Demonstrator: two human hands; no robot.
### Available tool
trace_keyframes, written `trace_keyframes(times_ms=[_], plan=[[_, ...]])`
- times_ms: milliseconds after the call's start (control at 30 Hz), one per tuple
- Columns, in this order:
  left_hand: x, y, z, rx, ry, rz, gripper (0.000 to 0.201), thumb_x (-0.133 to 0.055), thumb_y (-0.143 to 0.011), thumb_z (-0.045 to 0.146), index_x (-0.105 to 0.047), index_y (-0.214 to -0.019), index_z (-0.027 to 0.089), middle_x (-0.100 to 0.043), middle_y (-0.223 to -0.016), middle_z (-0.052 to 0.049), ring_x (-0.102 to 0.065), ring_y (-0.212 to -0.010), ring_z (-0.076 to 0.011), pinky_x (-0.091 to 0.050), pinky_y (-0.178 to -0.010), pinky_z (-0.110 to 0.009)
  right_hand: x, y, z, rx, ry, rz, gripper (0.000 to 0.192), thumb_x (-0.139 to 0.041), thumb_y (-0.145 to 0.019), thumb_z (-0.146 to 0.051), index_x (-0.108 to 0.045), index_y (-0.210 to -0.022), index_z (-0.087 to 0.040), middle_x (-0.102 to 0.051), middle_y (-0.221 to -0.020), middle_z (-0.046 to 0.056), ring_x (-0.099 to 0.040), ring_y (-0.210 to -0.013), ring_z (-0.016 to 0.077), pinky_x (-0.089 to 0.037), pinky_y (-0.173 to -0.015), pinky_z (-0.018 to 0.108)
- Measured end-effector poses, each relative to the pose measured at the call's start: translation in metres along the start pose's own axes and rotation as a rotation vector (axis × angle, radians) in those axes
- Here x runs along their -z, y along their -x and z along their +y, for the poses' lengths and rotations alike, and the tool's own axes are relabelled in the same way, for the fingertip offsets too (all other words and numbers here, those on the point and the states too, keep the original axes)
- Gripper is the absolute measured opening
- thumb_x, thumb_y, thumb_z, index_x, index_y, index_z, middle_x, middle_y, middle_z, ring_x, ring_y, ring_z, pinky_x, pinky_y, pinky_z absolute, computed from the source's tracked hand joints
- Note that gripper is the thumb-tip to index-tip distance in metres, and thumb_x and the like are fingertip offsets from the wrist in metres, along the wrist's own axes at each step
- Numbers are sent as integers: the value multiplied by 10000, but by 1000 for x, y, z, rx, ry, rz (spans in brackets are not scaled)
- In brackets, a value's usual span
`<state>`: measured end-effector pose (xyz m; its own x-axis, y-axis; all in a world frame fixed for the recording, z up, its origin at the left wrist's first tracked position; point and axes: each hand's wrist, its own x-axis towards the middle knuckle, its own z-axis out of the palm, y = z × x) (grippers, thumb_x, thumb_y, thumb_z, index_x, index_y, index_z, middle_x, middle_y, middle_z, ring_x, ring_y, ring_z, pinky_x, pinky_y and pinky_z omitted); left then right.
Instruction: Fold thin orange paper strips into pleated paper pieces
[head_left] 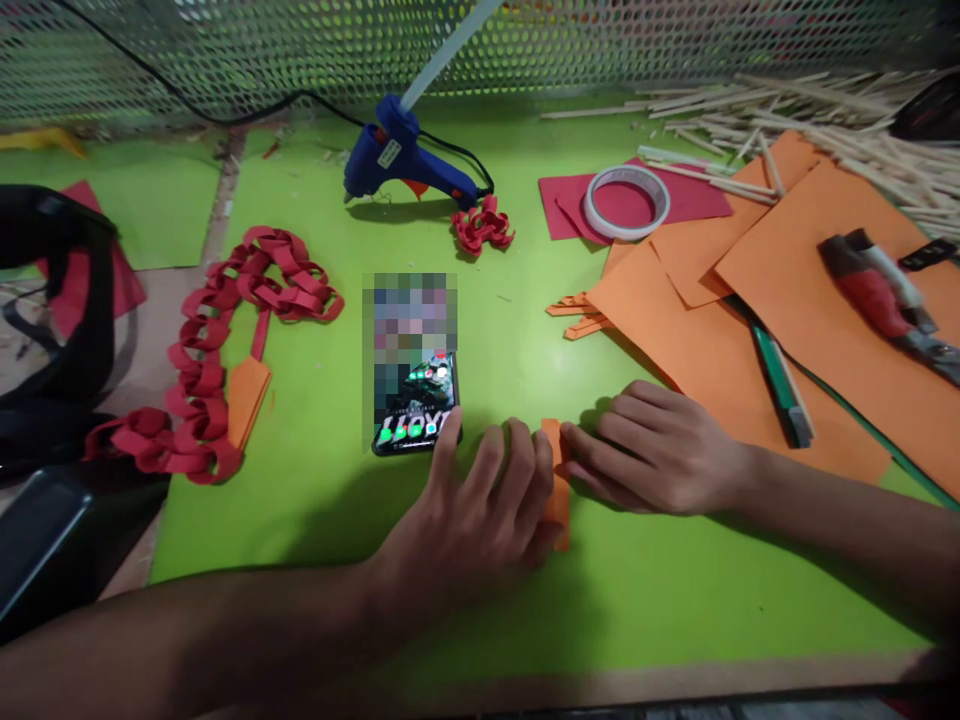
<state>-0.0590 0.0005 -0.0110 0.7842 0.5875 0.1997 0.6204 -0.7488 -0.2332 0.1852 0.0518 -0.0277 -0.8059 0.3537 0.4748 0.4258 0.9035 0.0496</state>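
Note:
A narrow strip of orange paper [556,500] lies on the green tabletop between my two hands. My left hand [487,490] is at the strip's left side, its fingers bent down onto the paper and its thumb mostly hidden. Its little finger reaches the lower edge of the smartphone [416,430], whose screen is lit and partly pixelated. From the right, my right hand [656,450] grips the strip's edge with curled fingers. Several folded orange strips [585,312] lie farther back, beside large orange sheets [645,310].
A red paper chain [196,375] with an orange piece [247,395] lies at left. Behind the phone are a blue glue gun [409,165] and red paper loops [482,228]. Tape [626,203], a green cutter [776,380], pliers [877,285] and wooden sticks [825,110] occupy the right.

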Motion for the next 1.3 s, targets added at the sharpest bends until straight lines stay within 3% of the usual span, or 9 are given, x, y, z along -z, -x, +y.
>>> trace_keyframes(times_ms=[300, 433, 567, 933, 1100, 1300], plan=[[-1, 0, -1, 2, -2, -2, 631, -405, -1005, 556, -605, -1353, 69, -629, -1228, -193, -556, -1049, -313, -455, -1013, -606, -1, 0, 0, -3, 1, -6, 226, -704, -894, -309, -699, -1000, -109, -608, -697, 4, -508, -669, 143, -384, -610, 320], [7, 3, 2, 40, -115, -9, 671, -402, -1001, 608, -583, -1382, 86, -609, -1264, -198, -548, -1069, -308, -485, -966, -554, -1, 0, 0, 3, 4, -9, 230, -702, -899, -320, -706, -998, -112, -609, -697, 5, -511, -671, 142, -384, -612, 321], [16, 6, 5, -30, -253, -16, 612, -503, -986, 574, -582, -1379, 111, -609, -1251, -185, -550, -1057, -297, -495, -942, -537, -1, -1, 1, 7, 4, 4, 236, -706, -900, -325, -711, -989, -107, -612, -685, 5, -508, -652, 143, -388, -601, 323], [3, -1, -6, 48, -43, -31, 788, -304, -991, 703, -559, -1415, 90, -613, -1250, -202, -570, -1081, -328, -444, -1018, -602, 1, 0, 0, 0, -10, 1, 253, -732, -878, -322, -712, -996, -99, -600, -683, 5, -505, -651, 146, -405, -598, 324], [6, -2, -14, 93, -176, -35, 941, -241, -949, 795, -473, -1479, 53, -602, -1256, -246, -596, -1074, -370, -475, -925, -571, 0, 1, 0, 3, -10, -3, 250, -721, -881, -305, -708, -1015, -94, -608, -706, 13, -510, -672, 150, -404, -603, 322], [7, -4, -17, 37, -191, -76, 905, -216, -966, 775, -482, -1478, 78, -604, -1264, -210, -585, -1091, -338, -470, -973, -579, -1, 2, 0, -4, -13, -5, 253, -719, -878, -299, -707, -1025, -93, -610, -716, 15, -514, -683, 154, -408, -611, 326]])
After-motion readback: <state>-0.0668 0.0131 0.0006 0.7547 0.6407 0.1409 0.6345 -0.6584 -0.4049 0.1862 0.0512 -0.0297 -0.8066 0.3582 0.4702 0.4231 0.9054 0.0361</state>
